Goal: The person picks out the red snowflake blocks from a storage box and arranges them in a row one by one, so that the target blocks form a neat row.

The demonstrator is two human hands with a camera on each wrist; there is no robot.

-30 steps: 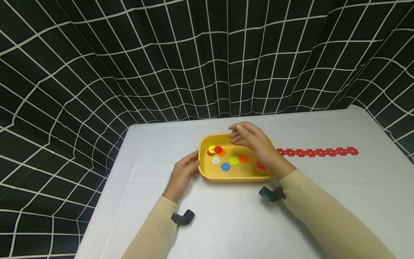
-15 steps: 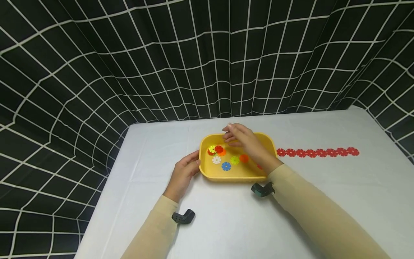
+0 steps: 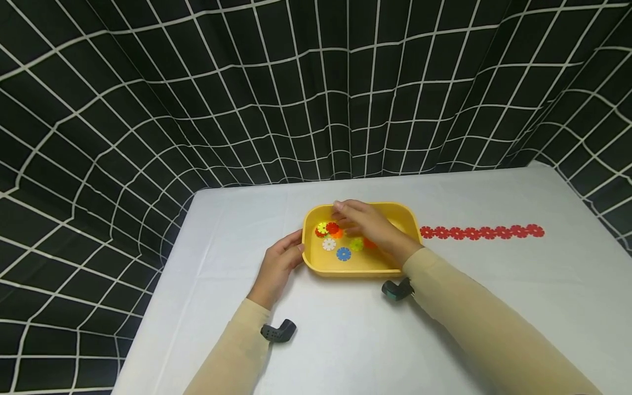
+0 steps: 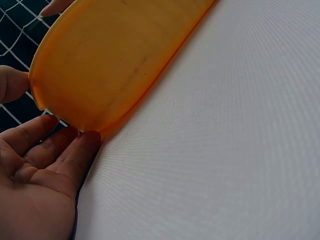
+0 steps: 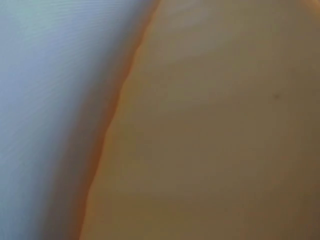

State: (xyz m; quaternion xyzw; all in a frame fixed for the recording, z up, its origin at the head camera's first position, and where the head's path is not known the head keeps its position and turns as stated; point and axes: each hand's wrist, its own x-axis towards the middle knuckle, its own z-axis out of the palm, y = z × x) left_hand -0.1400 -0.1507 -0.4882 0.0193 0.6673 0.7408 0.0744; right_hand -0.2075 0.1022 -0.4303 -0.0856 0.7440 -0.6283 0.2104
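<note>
A yellow plastic bin stands on the table with several notched, flower-shaped discs inside. A white disc, a blue disc and a yellow-green disc lie on its floor, and a red disc tops a small cluster at the left. My left hand grips the bin's left end, thumb at the rim and fingers against the outer wall. Over the bin reaches my right hand, fingers loosely bent near the cluster, nothing visible in them. In the right wrist view the bin's wall fills most of the frame.
From the bin's right side a row of red discs runs rightward across the white tablecloth. A black curtain with a white grid hangs behind and around the table.
My right hand has moved left and then lower into the bin, toward the disc cluster. The left hand and bin have stayed in place.
</note>
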